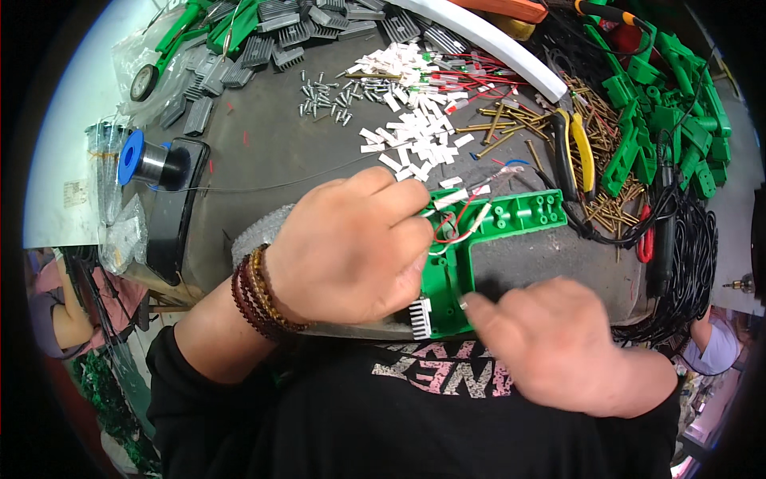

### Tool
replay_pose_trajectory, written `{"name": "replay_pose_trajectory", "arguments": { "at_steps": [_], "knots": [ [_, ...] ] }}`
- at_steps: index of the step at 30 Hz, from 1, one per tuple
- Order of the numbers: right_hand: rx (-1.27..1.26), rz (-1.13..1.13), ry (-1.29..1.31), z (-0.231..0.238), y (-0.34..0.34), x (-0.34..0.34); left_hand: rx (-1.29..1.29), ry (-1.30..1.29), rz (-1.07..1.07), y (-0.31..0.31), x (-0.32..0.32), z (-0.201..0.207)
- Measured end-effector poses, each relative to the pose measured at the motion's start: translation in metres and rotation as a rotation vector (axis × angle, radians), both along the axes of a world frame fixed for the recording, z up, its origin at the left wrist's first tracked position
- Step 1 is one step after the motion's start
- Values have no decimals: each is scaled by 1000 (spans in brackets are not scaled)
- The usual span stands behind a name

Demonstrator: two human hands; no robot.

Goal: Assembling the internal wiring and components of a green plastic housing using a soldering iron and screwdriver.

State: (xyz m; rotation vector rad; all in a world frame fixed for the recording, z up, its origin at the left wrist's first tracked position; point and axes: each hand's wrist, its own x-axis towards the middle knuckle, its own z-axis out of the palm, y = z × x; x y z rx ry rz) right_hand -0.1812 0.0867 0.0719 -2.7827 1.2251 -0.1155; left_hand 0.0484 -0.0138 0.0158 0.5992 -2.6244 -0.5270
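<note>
In front of me lies an L-shaped green plastic housing [511, 219], its hollow side up. Red and white wires [459, 231] with white sleeves loop inside it, and a pale finned heat sink [420, 318] sits at its near left end. My left hand [351, 247] is closed over the housing's left edge; its fingertips are hidden, so what they grip does not show. My right hand [558, 339], slightly blurred, is closed at the housing's near right side. Its fingertips pinch something thin that reaches into the housing, too small to name.
Beyond the housing lie white sleeves [411, 132], screws [327, 96] and long brass-coloured screws [511, 124]. Pliers [576, 152] and green parts [678, 104] are at right. A solder spool [152, 162] and grey heat sinks [259, 48] are at left. Other people sit at both sides.
</note>
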Motion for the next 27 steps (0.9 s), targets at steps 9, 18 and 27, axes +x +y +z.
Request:
{"name": "replay_pose_trajectory", "arguments": {
  "at_steps": [9, 18, 27],
  "knots": [
    [-18, 58, -24, -2, -6, 1, -6, 233, 0, 33, -12, -1],
    [512, -393, -281, 7, 0, -35, 115, 294, -41, 26, 0, -9],
    [538, -237, -717, -13, -21, -28, 237, 335, -94, 20, 5, -1]
  ]
}}
